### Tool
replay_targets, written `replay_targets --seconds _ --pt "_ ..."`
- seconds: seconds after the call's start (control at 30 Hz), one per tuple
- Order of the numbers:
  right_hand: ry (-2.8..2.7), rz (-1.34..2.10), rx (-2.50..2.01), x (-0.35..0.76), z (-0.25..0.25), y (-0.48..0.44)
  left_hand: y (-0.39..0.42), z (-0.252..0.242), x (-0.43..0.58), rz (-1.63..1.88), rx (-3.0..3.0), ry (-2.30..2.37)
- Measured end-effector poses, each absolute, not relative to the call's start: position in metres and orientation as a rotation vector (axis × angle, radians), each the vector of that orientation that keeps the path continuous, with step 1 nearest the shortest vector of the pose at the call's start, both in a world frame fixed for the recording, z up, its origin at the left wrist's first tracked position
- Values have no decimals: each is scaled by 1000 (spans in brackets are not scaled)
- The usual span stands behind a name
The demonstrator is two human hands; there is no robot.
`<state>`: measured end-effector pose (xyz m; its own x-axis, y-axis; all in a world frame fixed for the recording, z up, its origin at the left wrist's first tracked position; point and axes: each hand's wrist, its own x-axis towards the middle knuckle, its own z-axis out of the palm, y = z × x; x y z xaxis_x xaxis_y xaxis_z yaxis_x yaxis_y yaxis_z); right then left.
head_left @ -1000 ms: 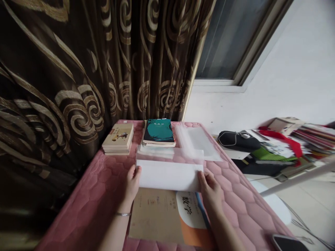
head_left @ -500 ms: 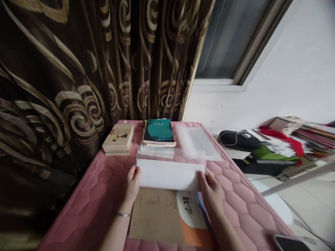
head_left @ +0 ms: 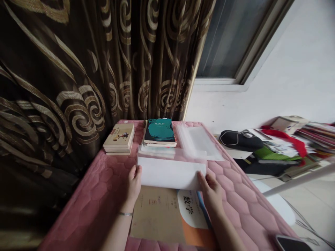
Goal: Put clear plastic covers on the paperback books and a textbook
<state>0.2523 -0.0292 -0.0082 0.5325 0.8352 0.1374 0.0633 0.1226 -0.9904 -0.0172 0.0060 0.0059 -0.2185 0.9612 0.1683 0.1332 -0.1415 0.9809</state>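
My left hand (head_left: pixel 134 184) pinches the left edge of a clear plastic book cover (head_left: pixel 171 173) with a white part along its near side. On the opposite edge, the fingers of my right hand (head_left: pixel 212 191) are closed. The cover is held spread between both hands, its clear strip toward the back. Beneath and nearer to me lies a book (head_left: pixel 158 216), brown on the left, with white, orange and blue on the right and large dark characters. The cover hides its far edge.
Behind the cover stands a pile topped by a teal book (head_left: pixel 160 130). Left of it is a stack of beige books (head_left: pixel 119 137); right, more clear plastic covers (head_left: pixel 205 141). All rest on a pink quilted surface (head_left: pixel 99 195). A phone-like device (head_left: pixel 291 243) lies at the lower right.
Both hands keep their hold on the cover, which hardly moves. The whole view has shifted very slightly.
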Motion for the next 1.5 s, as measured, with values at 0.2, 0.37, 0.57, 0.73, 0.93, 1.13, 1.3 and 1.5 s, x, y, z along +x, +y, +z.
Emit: replay_targets --seconds 0.2,0.37,0.57,0.73,0.93,1.13,1.3,1.5 --pt "-896 642 -1396 254 -7 -28 5 8 -19 1507 1218 1375" --pt "-885 702 -1339 253 -4 -29 5 10 -17 1483 1256 1351" --pt "-910 666 -1348 254 -6 -29 5 8 -14 1511 1241 1371" --pt "-932 617 -1390 255 -8 -27 6 5 -17 1525 1207 1390" --pt "-926 717 -1310 254 -5 -29 5 8 -16 1515 1301 1398" --pt "-935 690 -1321 256 -8 -28 4 12 -12 1508 1280 1406" --pt "-972 598 -1384 256 -12 -26 4 10 -13 1500 1292 1389" --pt "-935 682 -1328 254 -7 -30 4 6 -13 1518 1293 1394"
